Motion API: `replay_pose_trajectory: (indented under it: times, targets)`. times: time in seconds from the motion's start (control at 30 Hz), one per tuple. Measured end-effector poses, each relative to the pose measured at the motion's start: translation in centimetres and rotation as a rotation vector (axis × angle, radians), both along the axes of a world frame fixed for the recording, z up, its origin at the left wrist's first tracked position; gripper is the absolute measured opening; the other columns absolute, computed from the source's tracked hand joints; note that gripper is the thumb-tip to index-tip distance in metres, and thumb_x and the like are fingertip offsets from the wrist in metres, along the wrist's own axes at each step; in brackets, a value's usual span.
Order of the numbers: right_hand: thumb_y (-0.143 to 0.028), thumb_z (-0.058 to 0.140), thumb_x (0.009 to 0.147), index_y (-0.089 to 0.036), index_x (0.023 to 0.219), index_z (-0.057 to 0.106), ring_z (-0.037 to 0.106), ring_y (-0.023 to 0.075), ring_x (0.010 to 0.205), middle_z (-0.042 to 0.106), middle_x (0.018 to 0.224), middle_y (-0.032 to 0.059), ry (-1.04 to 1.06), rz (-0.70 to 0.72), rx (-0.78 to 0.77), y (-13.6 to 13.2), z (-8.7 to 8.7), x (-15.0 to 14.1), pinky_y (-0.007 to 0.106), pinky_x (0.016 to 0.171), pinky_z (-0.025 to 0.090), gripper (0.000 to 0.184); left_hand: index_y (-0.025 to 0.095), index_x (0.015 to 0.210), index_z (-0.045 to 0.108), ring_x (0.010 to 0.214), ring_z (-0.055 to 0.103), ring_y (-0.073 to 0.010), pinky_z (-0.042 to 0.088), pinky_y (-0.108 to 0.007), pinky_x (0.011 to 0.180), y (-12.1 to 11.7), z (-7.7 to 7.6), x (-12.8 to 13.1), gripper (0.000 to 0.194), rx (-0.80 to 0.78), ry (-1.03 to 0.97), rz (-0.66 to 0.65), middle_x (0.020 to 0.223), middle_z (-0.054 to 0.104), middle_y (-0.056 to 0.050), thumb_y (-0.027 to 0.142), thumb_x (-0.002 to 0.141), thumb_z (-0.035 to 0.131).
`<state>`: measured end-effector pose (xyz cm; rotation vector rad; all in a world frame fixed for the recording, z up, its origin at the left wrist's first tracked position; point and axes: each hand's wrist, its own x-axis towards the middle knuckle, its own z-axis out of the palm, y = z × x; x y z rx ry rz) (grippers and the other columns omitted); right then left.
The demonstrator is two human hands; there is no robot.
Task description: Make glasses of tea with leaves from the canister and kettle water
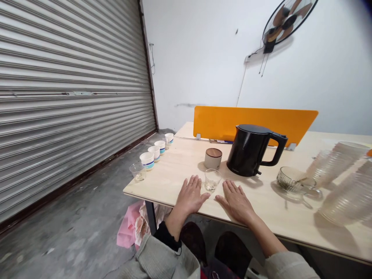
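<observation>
My left hand (191,194) lies flat on the table, palm down, fingers stretched out. Also palm down, my right hand (236,199) rests to the right with its fingers extended. Between the two stands a small clear plastic cup (212,180), apart from both hands; a little something dark seems to sit at its bottom. Just behind the cup is a grey canister (213,158) with a wooden lid. A black electric kettle (248,151) stands beyond my right hand, its handle pointing right.
Paper cups (147,161) and a clear cup (137,171) line the table's left edge. To the right are a glass cup (295,183) with a spoon-like handle and stacked clear cups (348,197). An orange divider (221,122) stands behind. A pink bag (129,224) lies below.
</observation>
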<state>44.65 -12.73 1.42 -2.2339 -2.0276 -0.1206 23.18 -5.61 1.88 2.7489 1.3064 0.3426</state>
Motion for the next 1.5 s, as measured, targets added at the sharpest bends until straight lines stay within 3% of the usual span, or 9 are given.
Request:
replay_pose_trajectory:
  times: [0.57, 1.03, 1.5]
  targets:
    - [-0.064, 0.028, 0.099, -0.005, 0.158, 0.032, 0.017, 0.0298, 0.156, 0.024, 0.166, 0.0158, -0.060, -0.035, -0.058, 0.02, 0.67, -0.34, 0.051, 0.125, 0.017, 0.084, 0.011, 0.160, 0.026, 0.158, 0.009, -0.0257, 0.009, -0.050, 0.129, 0.01, 0.17, -0.07, 0.087, -0.026, -0.043, -0.004, 0.169, 0.019, -0.012, 0.071, 0.098, 0.017]
    - [-0.064, 0.031, 0.098, -0.006, 0.156, 0.036, 0.018, 0.0305, 0.155, 0.026, 0.166, 0.0171, -0.052, -0.030, -0.040, 0.06, 0.66, -0.29, 0.051, 0.125, 0.017, 0.083, 0.010, 0.161, 0.022, 0.158, 0.006, -0.0249, 0.007, -0.049, 0.129, -0.07, 0.93, -0.13, 0.087, -0.084, -0.021, -0.004, 0.170, 0.014, -0.011, 0.071, 0.097, 0.017]
    - [-0.064, 0.027, 0.099, -0.005, 0.157, 0.035, 0.018, 0.0303, 0.155, 0.025, 0.166, 0.0161, -0.074, -0.025, -0.044, -0.08, 0.71, -0.37, 0.051, 0.125, 0.018, 0.083, 0.010, 0.160, 0.024, 0.158, 0.007, -0.0254, 0.008, -0.050, 0.129, 0.14, 0.48, -0.07, 0.088, -0.062, -0.033, -0.010, 0.169, 0.016, -0.013, 0.071, 0.097, 0.018]
